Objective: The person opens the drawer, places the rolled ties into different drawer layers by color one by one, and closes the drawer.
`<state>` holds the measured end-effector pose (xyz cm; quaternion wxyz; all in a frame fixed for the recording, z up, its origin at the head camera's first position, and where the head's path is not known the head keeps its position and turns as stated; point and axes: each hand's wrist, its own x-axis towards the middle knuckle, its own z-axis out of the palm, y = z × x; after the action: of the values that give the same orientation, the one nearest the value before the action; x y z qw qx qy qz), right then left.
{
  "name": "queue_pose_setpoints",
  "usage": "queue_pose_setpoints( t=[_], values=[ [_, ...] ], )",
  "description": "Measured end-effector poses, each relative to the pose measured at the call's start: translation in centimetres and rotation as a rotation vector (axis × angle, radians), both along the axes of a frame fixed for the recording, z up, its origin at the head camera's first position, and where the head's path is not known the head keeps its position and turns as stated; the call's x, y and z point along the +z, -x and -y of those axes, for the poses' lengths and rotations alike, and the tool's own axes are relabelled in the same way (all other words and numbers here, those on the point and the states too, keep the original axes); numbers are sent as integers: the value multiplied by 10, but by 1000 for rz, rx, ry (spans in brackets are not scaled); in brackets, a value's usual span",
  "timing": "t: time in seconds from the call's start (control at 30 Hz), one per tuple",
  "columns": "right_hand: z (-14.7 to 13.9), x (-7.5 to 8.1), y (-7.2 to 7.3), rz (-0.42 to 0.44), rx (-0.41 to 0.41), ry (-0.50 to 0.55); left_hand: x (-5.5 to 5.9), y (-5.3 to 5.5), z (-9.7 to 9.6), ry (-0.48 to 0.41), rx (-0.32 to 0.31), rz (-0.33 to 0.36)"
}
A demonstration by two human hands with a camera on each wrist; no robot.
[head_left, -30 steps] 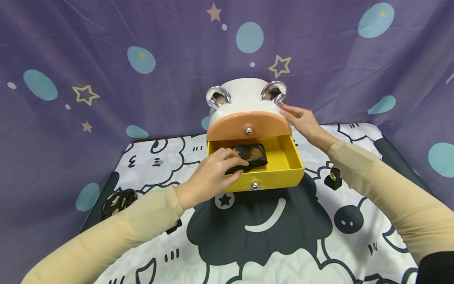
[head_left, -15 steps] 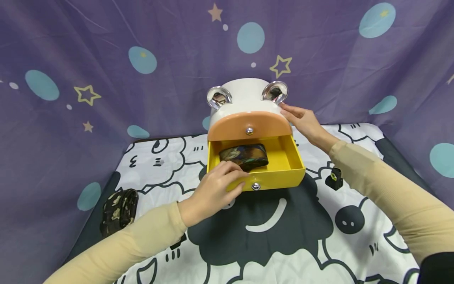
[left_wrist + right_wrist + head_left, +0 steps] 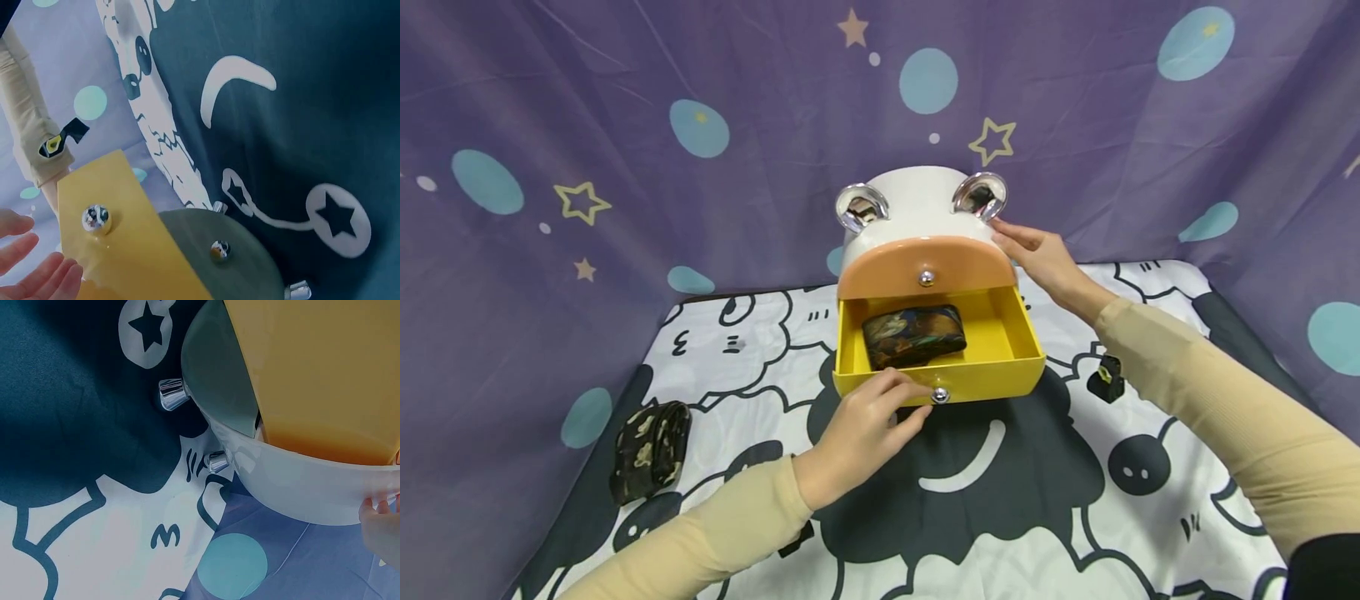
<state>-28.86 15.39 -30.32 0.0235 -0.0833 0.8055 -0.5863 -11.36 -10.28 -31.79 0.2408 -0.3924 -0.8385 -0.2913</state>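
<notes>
A white frog-shaped drawer box (image 3: 917,200) with chrome eyes and an orange upper front (image 3: 880,271) stands at the back. Its yellow drawer (image 3: 992,381) is pulled out. Inside lies a dark, multicolour patterned bundle (image 3: 913,333), toward the left side. My left hand (image 3: 861,433) is at the drawer's front, fingertips close beside the chrome knob (image 3: 940,396). In the left wrist view its loosely bent fingers (image 3: 47,281) hold nothing, and the knob (image 3: 95,219) shows apart from them. My right hand (image 3: 1045,262) rests its fingers against the box's white right side, also seen in the right wrist view.
A black and gold patterned folded bundle (image 3: 651,450) lies at the left of the cartoon-print cloth (image 3: 730,333). A purple curtain (image 3: 775,167) hangs right behind the box. Below the drawer, a dark green rounded front (image 3: 219,269) shows in the left wrist view.
My left hand has let go of the multicolour bundle in the drawer, then moved down and right over the drawer's front to the knob. My right hand has stayed put.
</notes>
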Motion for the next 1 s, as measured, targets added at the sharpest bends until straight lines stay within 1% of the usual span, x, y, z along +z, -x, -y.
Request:
queue_pose_setpoints(
  t=[0.23, 0.5, 0.7, 0.83, 1.0],
  values=[
    [-1, 0, -1, -2, 7, 6, -9, -4, -5, -19, 59, 31],
    [-1, -1, -2, -2, 5, -2, -18, -5, -12, -14, 101, 58],
    [-1, 0, -2, -5, 2, -14, -22, -4, -16, -23, 140, 110],
    [0, -1, -2, -8, -3, -6, -27, -2, -16, -39, 149, 154],
    [0, -1, -2, -9, 4, 6, -31, 0, -16, -63, 151, 172]
  ],
)
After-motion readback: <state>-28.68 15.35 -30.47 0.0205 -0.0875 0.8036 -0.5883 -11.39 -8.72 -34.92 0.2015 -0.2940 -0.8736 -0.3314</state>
